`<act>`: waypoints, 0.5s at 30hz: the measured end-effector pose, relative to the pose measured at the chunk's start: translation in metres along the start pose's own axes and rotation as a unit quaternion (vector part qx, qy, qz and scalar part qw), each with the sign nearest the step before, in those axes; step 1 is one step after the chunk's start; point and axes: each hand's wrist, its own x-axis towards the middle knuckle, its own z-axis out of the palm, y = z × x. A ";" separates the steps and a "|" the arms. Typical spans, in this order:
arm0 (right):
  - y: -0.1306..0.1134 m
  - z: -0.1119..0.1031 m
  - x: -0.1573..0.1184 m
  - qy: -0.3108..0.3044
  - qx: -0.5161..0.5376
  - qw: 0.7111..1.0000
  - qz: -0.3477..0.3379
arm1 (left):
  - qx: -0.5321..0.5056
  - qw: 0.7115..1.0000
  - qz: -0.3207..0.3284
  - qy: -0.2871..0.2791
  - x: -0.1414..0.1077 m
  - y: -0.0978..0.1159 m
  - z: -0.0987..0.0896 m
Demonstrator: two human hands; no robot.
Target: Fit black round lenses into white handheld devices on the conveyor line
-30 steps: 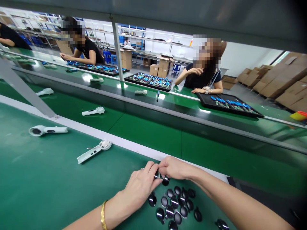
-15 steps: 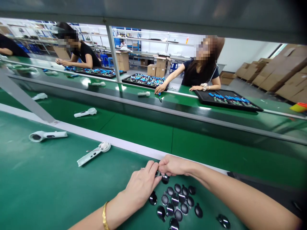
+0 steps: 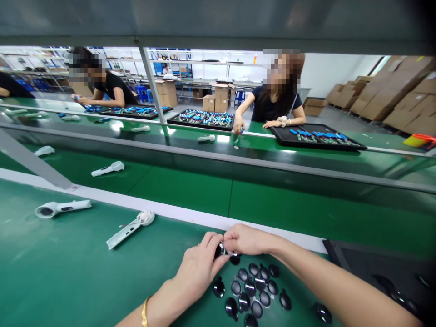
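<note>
My left hand (image 3: 196, 264), a gold bangle at its wrist, grips a small round black disc (image 3: 220, 250) with a shiny rim between thumb and fingers. Against that disc's right edge, my right hand (image 3: 245, 239) is closed in a pinch; whatever lies between its fingertips is hidden. Just beneath the right fingers, another black disc (image 3: 235, 259) rests on the green table. Several more glossy black discs (image 3: 250, 287), many with a small tab, lie loosely spread below both hands. One disc (image 3: 322, 313) sits apart, under my right forearm.
Two white handheld housings, one face up (image 3: 64, 207) and one with its hollow side showing (image 3: 131, 228), lie to the left. Beyond the white table edge (image 3: 190, 218) runs a green conveyor (image 3: 184, 190) carrying another housing (image 3: 108, 169). A black tray (image 3: 361, 259) is at right. Co-workers sit opposite.
My hands remain together, and more of the held disc now shows between them. The co-worker opposite has lifted a blue part off the line. My view has tilted slightly.
</note>
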 end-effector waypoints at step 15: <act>-0.009 0.003 -0.069 0.189 0.281 0.940 -0.050 | -0.625 0.728 -0.193 -0.206 0.009 0.002 -0.037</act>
